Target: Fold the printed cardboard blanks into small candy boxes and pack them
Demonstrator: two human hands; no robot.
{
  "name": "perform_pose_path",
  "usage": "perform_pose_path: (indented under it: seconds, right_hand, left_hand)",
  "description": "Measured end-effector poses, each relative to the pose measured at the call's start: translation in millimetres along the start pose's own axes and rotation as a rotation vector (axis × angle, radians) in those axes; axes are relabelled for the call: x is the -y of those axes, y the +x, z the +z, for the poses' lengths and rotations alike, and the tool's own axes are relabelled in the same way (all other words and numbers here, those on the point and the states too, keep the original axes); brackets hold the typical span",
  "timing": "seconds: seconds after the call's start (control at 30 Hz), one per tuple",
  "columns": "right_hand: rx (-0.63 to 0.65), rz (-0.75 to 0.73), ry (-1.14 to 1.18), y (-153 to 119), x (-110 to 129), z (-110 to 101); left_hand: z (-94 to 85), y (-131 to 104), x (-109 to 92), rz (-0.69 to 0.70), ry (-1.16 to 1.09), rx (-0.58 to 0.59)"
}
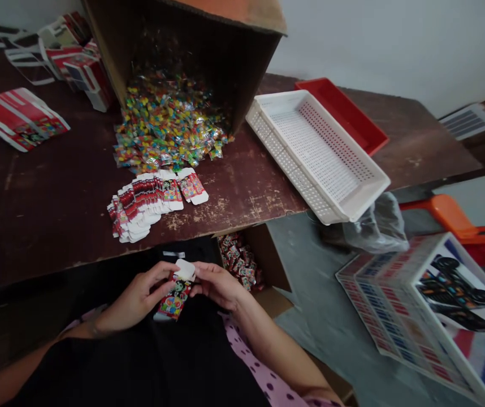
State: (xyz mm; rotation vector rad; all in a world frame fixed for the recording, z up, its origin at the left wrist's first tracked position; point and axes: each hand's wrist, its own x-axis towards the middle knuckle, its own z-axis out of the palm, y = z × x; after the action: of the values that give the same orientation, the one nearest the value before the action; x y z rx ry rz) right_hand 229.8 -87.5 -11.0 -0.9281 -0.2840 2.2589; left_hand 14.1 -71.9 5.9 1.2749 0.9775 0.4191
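Over my lap I hold a small printed candy box [173, 299], red with colourful spots, its white end flap [185, 269] standing up. My left hand [151, 288] grips its left side between thumb and fingers. My right hand [217, 284] pinches the flap end from the right. On the table edge in front lies a fanned row of flat candy boxes [141, 202], with one more flat box [192, 186] at its right end. Behind them, small clear packets of coloured candy [170, 127] spill from a large cardboard box [259, 62] lying on its side.
A white perforated tray [263, 130] overlaps a red tray [369, 141] on the table's right. Below the edge stands a carton [274, 254] of filled small packs. A white crate [390, 322] and orange chair [450, 215] are at right. Printed cartons [22, 116] lie at left.
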Motion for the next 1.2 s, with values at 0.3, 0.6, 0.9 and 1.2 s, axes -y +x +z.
perform_pose_path:
  seconds: [0.3, 0.6, 0.9, 1.2]
  right_hand:
    - [-0.063, -0.036, -0.131, -3.1, -16.4, 8.8]
    - [-0.093, -0.500, -0.985, 5.3, -13.6, 22.1]
    - [-0.085, -0.505, -1.093, 5.6, -23.5, 15.6]
    - [0.064, -0.691, -1.549, 61.8, 86.1, -18.3]
  left_hand:
    - [-0.6, -4.3, -2.6, -0.074, 0.029, -0.061]
    - [7.1, 8.2, 16.1, -0.509, -0.579, 0.010]
    - [-8.8, 1.1, 20.5, -0.451, -0.569, 0.219]
    - [-21.4, 9.9, 19.3, -0.200, -0.079, 0.256]
